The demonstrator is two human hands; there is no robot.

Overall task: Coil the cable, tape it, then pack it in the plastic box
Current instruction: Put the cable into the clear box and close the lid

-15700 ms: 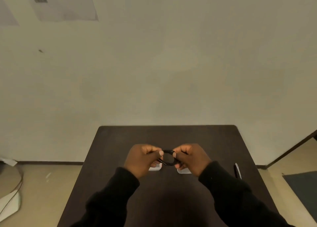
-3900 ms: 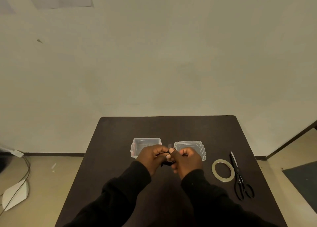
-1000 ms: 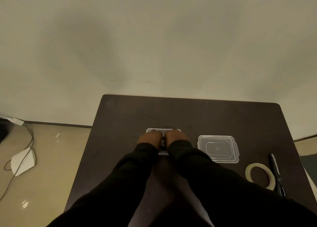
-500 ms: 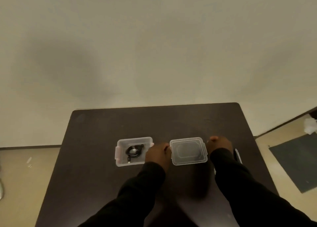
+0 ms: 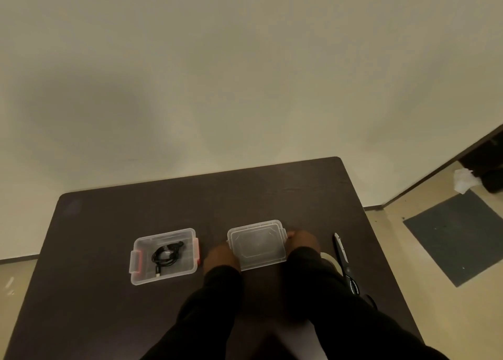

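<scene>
The coiled black cable point(image 5: 166, 255) lies inside the clear plastic box point(image 5: 190, 271), which stands open on the dark table point(image 5: 109, 223) with red latches at its sides. To the right of it lies the clear lid point(image 5: 257, 244), flat on the table. My left hand point(image 5: 220, 259) grips the lid's left edge and my right hand point(image 5: 302, 241) grips its right edge. Both sleeves are black.
A tape roll point(image 5: 330, 259) shows partly behind my right sleeve. Black scissors point(image 5: 343, 261) lie near the table's right edge. A wall stands behind the table. A dark floor mat point(image 5: 457, 234) lies to the right.
Both hands have left the box, where the cable now lies, and closed in on the lid's two side edges. The view has shifted slightly.
</scene>
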